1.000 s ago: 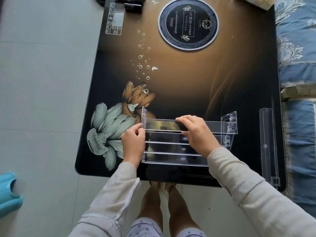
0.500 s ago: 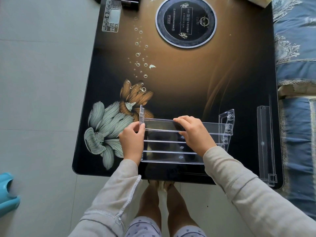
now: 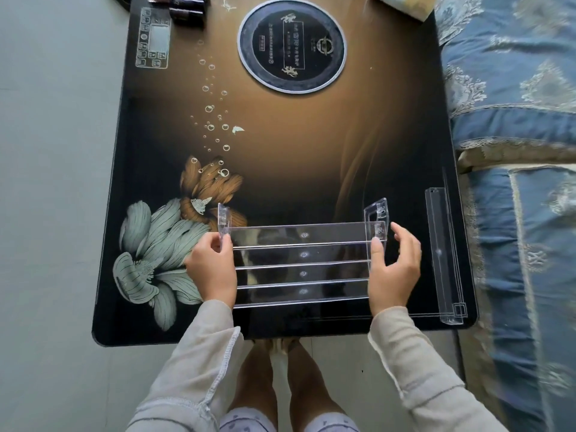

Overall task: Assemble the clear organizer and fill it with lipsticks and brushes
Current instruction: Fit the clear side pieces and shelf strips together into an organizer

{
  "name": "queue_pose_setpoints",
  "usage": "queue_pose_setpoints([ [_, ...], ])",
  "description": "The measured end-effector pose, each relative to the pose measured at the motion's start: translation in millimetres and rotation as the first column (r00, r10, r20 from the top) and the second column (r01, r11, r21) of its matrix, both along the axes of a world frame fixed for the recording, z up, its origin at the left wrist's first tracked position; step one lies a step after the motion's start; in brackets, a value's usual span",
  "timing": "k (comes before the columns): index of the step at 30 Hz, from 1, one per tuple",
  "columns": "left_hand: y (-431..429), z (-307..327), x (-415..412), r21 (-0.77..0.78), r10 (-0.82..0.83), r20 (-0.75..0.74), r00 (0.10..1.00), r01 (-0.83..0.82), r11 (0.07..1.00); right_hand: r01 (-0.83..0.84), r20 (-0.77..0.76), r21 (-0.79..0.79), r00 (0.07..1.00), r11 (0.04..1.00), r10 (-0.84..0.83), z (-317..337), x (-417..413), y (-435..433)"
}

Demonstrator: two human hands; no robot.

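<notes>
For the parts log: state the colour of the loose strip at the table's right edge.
The strip is clear, colourless plastic; head view.

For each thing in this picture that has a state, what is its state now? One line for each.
clear organizer: partly assembled, four shelves between two side panels, empty, standing on the table.
loose clear strip: lying flat near the table's right edge, not attached.
lipsticks: lying at the far left corner, outside the organizer.
left hand: grips the left side panel.
right hand: holds the right side panel, thumb inside.
</notes>
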State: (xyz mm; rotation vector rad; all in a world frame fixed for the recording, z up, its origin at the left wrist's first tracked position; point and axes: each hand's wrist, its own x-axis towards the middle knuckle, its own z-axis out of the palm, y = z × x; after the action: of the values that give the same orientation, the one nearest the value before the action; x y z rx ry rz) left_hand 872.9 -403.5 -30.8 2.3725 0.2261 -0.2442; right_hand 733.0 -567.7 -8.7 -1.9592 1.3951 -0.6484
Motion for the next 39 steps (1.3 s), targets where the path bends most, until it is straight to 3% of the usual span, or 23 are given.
queue_pose_setpoints([
  [3, 1.1, -0.3, 0.5, 0.010, -0.009, -0.005, 1.000, 0.010, 1.000, 0.163, -0.016, 0.196, 0.986, 0.967, -0.163, -0.9, 2.1, -17.2],
  [8, 1.9, 0.0, 0.7, 0.013, -0.027, -0.002, 1.000, 0.027, 1.000, 0.211, -0.061, 0.271, 0.978, 0.939, -0.202, -4.4, 5.4, -28.2],
  [17, 2.3, 1.2, 0.9, 0.036, -0.037, -0.010, 0.999, 0.038, 0.999, 0.132, -0.143, 0.218, 0.984, 0.967, -0.103, -7.9, 2.9, -33.3],
  [39, 3.9, 3.4, -2.6, -0.016, -0.047, 0.022, 0.999, 0.047, 0.999, 0.144, -0.171, 0.225, 0.979, 0.964, -0.106, -10.2, 9.7, -38.6],
])
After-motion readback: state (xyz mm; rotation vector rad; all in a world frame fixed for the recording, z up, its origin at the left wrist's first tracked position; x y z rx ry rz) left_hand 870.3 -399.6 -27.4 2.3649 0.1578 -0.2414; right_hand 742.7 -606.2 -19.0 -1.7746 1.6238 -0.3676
